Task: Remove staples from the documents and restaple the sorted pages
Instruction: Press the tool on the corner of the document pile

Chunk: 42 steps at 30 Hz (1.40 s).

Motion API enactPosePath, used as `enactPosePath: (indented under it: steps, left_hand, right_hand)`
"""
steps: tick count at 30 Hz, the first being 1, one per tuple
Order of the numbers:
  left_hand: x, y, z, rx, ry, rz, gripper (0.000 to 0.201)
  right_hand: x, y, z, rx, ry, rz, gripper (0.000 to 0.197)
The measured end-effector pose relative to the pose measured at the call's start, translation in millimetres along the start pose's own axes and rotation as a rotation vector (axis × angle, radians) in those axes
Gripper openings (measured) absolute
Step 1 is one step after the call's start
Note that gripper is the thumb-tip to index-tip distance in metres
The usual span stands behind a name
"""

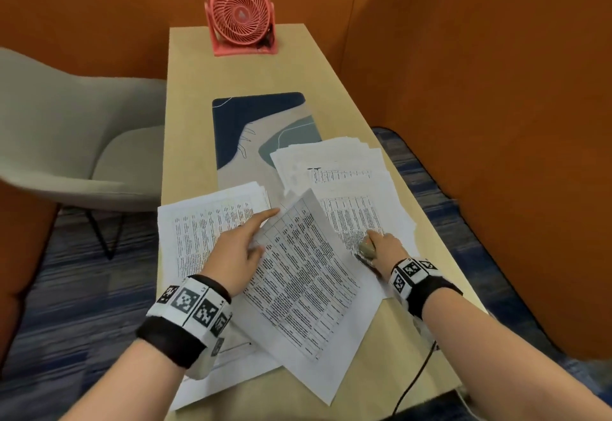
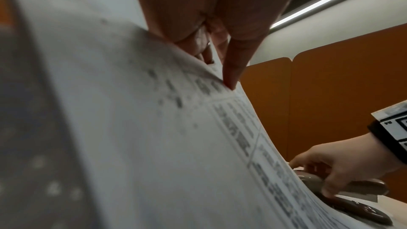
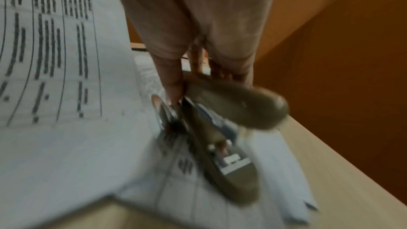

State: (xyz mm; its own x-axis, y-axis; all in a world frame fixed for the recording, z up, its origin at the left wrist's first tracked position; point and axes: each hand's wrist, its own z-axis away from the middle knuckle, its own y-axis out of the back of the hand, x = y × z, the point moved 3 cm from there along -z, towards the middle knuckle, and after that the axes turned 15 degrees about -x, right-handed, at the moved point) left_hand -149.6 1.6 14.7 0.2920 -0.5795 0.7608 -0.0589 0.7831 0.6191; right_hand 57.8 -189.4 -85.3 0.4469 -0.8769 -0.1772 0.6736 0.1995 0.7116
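Observation:
My left hand (image 1: 255,238) pinches the left edge of a printed table sheet (image 1: 301,275), thumb on top and index finger stretched out along it; the sheet is lifted and slanted across the desk. In the left wrist view the thumb (image 2: 231,76) presses the sheet (image 2: 154,128) from above. My right hand (image 1: 381,243) grips an olive-grey stapler (image 1: 366,248) resting on the fanned pile of pages (image 1: 337,169) at the right. The right wrist view shows the stapler (image 3: 233,111) with its top arm raised off its base. A second stack of pages (image 1: 205,232) lies under my left hand.
A patterned desk mat (image 1: 251,122) lies beyond the papers on the narrow wooden desk (image 1: 298,66). A pink fan (image 1: 240,15) stands at the far end. A grey chair (image 1: 66,129) is left of the desk, orange partitions surround it, and a black cable (image 1: 414,377) hangs off the near right edge.

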Motion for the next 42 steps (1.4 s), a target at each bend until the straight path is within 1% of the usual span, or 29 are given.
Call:
enactPosePath:
  steps: [1,2,5,6,7,10,11,12,13,14,17,20,22,25,27,28,29,30,31,32,33,34,35,36,37,38,40,41,42]
  left_hand:
    - [-1,1,-1,-0.003,0.010,0.005,0.064]
    - [-3,1,-3,-0.005,0.022,0.007,0.063]
    - [-5,3,-8,-0.018,0.041,-0.004,0.058]
    - [-5,3,-9,-0.023,0.043,0.004,0.057]
    - [-6,3,-10,-0.025,0.044,0.017,0.057]
    - [-8,5,-10,-0.030,0.048,0.045,0.055]
    - [-9,5,-9,-0.031,0.052,0.052,0.055]
    - [-10,5,-9,-0.031,0.060,0.063,0.054]
    - [-11,5,-9,-0.033,0.073,0.072,0.052]
    - [-10,5,-8,-0.042,0.093,0.077,0.048]
    - [-6,4,-8,-0.084,0.120,0.072,0.038]
    - [-1,2,-8,-0.097,0.104,0.068,0.030]
    - [2,2,-8,-0.090,0.109,0.053,0.028]
    - [7,2,-7,-0.043,0.103,0.044,0.025]
    - [9,4,-5,0.001,0.079,0.042,0.023]
    - [9,5,-4,0.020,0.069,0.030,0.023]
    - [9,6,-2,0.040,0.056,0.026,0.022]
    - [9,9,0,0.057,0.038,0.032,0.020]
    - [10,12,3,0.077,0.007,0.048,0.018]
    - [12,15,7,0.102,-0.037,0.061,0.019]
    - [13,19,9,0.133,-0.082,0.076,0.024]
    - [14,23,12,0.175,-0.120,0.099,0.032]
    - [14,29,15,0.231,-0.142,0.144,0.040]
    - [14,35,19,0.304,-0.153,0.212,0.047]
    - [13,42,24,0.408,-0.143,0.279,0.053]
    - [8,50,29,0.548,-0.122,0.314,0.067]
    - [-6,64,39,0.784,-0.061,0.362,0.107]
    - [-12,70,43,0.812,-0.029,0.445,0.117]
    - [-16,74,46,0.788,-0.049,0.583,0.119]
  right_hand:
    - [-8,4,3,0.029,0.013,-0.003,0.057]
    - [-18,10,7,0.065,0.072,-0.035,0.055]
    - [-56,25,27,0.115,0.415,-0.286,0.057]
    - [-67,28,34,0.112,0.505,-0.363,0.058]
    - [-76,31,41,0.120,0.558,-0.417,0.056]
    - [-88,35,53,0.261,0.594,-0.606,0.030]
    - [-88,36,54,0.291,0.597,-0.685,0.031]
    - [-88,35,53,0.282,0.603,-0.747,0.036]
    - [-88,33,52,0.243,0.618,-0.781,0.040]
    - [-89,30,52,0.192,0.629,-0.790,0.039]
    - [-92,27,58,0.082,0.665,-0.836,0.019]
    - [-96,27,65,0.004,0.718,-0.902,0.010]
    - [-100,29,67,-0.035,0.744,-0.904,0.008]
    - [-106,33,70,-0.018,0.727,-0.901,0.012]
    - [-109,35,71,0.087,0.705,-0.863,0.021]
    - [-109,35,72,0.169,0.667,-0.790,0.033]
    - [-106,37,71,0.248,0.608,-0.680,0.052]
    - [-103,38,70,0.278,0.550,-0.553,0.072]
    - [-102,39,69,0.237,0.509,-0.447,0.084]
    - [-101,40,67,0.140,0.492,-0.404,0.082]
    - [-102,42,68,0.012,0.503,-0.429,0.064]
    - [-105,43,71,-0.103,0.522,-0.466,0.039]
    - [-107,46,74,-0.153,0.556,-0.503,0.022]
    - [-110,52,79,-0.150,0.584,-0.521,0.018]
    - [-113,58,84,-0.132,0.609,-0.541,0.019]
    - [-115,66,92,-0.113,0.648,-0.589,0.021]
    - [-118,82,107,-0.076,0.744,-0.759,0.016]
    - [-119,88,116,-0.056,0.799,-0.849,0.015]
    - [-121,93,124,-0.032,0.850,-0.924,0.018]
